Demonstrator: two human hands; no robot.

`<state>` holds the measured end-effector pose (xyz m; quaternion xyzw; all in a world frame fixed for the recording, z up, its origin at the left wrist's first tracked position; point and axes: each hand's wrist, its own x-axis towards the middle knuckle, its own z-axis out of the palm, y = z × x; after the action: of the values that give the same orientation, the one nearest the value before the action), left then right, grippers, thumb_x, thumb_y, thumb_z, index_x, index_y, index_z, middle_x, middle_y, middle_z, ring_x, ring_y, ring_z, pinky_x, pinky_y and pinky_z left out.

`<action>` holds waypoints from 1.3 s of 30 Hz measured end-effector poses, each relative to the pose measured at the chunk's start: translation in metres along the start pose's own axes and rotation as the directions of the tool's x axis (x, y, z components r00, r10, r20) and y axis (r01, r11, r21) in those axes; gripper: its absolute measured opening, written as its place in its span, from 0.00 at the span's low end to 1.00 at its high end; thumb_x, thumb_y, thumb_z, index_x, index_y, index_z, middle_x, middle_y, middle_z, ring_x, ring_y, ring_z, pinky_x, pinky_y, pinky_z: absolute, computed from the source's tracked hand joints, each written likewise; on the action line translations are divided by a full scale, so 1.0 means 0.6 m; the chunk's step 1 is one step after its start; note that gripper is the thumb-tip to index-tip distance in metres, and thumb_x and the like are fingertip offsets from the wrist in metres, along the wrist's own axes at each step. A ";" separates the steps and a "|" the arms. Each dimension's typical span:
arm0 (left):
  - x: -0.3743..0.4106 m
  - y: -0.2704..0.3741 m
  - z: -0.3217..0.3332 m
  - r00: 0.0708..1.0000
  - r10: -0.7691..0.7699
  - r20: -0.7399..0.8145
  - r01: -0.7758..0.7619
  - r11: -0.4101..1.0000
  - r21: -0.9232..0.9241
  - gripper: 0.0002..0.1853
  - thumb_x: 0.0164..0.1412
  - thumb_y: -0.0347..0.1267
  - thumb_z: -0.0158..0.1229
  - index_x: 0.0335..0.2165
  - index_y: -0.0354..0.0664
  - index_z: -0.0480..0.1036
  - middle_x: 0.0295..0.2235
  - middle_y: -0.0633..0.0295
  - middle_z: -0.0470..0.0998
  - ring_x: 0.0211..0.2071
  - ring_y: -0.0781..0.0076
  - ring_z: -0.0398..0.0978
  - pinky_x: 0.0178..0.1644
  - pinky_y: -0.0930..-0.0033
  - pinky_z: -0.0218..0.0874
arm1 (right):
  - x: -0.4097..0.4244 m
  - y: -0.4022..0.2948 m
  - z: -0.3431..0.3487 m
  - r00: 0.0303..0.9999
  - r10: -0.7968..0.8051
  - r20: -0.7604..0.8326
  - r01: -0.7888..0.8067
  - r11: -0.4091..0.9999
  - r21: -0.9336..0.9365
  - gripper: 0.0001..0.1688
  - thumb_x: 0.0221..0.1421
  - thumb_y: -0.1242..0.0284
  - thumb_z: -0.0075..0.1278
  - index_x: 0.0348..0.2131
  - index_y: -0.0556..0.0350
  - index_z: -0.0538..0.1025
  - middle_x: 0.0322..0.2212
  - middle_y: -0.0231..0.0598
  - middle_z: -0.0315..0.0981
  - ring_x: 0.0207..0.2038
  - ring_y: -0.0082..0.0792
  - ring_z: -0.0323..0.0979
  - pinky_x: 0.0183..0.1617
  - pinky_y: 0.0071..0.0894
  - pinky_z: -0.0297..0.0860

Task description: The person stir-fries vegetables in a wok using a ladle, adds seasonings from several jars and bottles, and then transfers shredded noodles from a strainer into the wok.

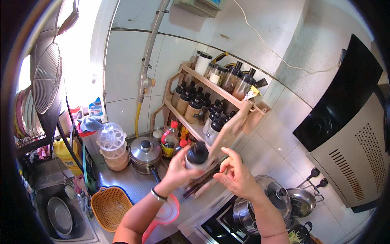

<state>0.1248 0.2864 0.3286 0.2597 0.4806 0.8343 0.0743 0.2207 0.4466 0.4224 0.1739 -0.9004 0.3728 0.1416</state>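
Observation:
My left hand (pixel 179 170) grips a clear seasoning jar (pixel 197 157) with a black lid, held in front of the spice rack. A silver bangle circles the left wrist. To the right of the jar, my right hand (pixel 236 177) is raised with its fingers bent and apart, holding nothing that I can see. Behind both hands stands a two-tier beige spice rack (pixel 210 82). Several black-capped jars (pixel 193 111) fill its lower shelf, and larger jars (pixel 234 77) stand on top.
A lidded saucepan (pixel 145 155), an orange basket (pixel 111 207) and a pink-rimmed strainer (pixel 167 209) sit on the steel counter. On the left is a sink (pixel 39 195) holding a metal basin. A steel pot (pixel 243 213) stands on the gas stove (pixel 218 225), below a range hood (pixel 347 146).

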 end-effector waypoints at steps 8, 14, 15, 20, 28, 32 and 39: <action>0.272 -0.068 -0.080 0.941 0.295 -0.168 -0.274 0.952 0.137 0.36 0.32 0.23 0.67 0.46 0.36 0.64 0.39 0.63 0.73 0.41 0.75 0.70 0.49 0.72 0.59 | -0.004 0.048 0.021 0.975 0.018 0.223 0.048 0.957 -0.286 0.21 0.51 0.71 0.52 0.45 0.55 0.66 0.32 0.40 0.68 0.24 0.31 0.67 0.28 0.28 0.67; 0.324 -0.138 -0.078 0.912 0.367 -0.181 -0.272 0.873 0.404 0.43 0.30 0.25 0.69 0.50 0.34 0.60 0.44 0.57 0.66 0.48 0.66 0.64 0.53 0.70 0.56 | -0.040 0.088 0.008 0.973 0.079 0.218 -0.027 0.972 -0.232 0.18 0.52 0.71 0.52 0.43 0.55 0.69 0.31 0.38 0.68 0.23 0.29 0.68 0.27 0.26 0.66; 0.330 -0.142 -0.077 0.880 0.437 -0.187 -0.283 0.797 0.533 0.43 0.30 0.26 0.69 0.50 0.33 0.60 0.44 0.56 0.65 0.49 0.64 0.64 0.53 0.69 0.56 | -0.047 0.095 0.004 0.968 0.094 0.234 -0.037 0.970 -0.239 0.17 0.52 0.71 0.51 0.42 0.55 0.69 0.32 0.38 0.69 0.23 0.30 0.68 0.28 0.27 0.67; 0.339 -0.146 -0.074 0.938 0.319 -0.134 -0.144 0.711 0.688 0.46 0.30 0.29 0.70 0.51 0.33 0.58 0.44 0.49 0.63 0.48 0.53 0.62 0.54 0.64 0.54 | -0.076 0.112 -0.008 0.946 0.160 0.283 -0.090 0.966 -0.243 0.17 0.52 0.70 0.51 0.42 0.56 0.70 0.35 0.40 0.70 0.28 0.35 0.72 0.31 0.28 0.68; 0.313 -0.137 -0.184 0.839 0.459 -0.292 -0.095 0.652 0.752 0.33 0.34 0.28 0.67 0.43 0.35 0.64 0.41 0.49 0.65 0.44 0.57 0.65 0.49 0.63 0.58 | -0.101 0.096 -0.017 0.940 0.150 0.306 -0.080 0.970 -0.231 0.16 0.53 0.69 0.49 0.41 0.55 0.70 0.35 0.41 0.70 0.29 0.43 0.72 0.32 0.34 0.70; 0.275 -0.220 -0.310 0.798 0.137 -0.587 0.277 0.782 0.559 0.19 0.38 0.23 0.59 0.35 0.32 0.69 0.33 0.51 0.72 0.35 0.59 0.71 0.41 0.63 0.63 | -0.114 0.089 -0.005 0.926 0.112 0.360 -0.040 0.979 -0.202 0.16 0.52 0.68 0.51 0.41 0.55 0.71 0.33 0.40 0.71 0.28 0.43 0.72 0.31 0.34 0.71; 0.263 -0.325 -0.342 0.856 0.021 -0.516 0.439 0.496 0.749 0.18 0.43 0.36 0.62 0.32 0.34 0.72 0.28 0.47 0.75 0.34 0.49 0.73 0.39 0.60 0.63 | -0.134 0.102 0.026 0.914 0.100 0.393 -0.026 0.982 -0.189 0.15 0.53 0.68 0.50 0.40 0.55 0.71 0.31 0.42 0.71 0.29 0.44 0.72 0.31 0.34 0.70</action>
<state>-0.1381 0.2913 0.1391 -0.0057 0.8555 0.5126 -0.0733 0.2655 0.4924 0.3429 0.2039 -0.9454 0.2507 -0.0426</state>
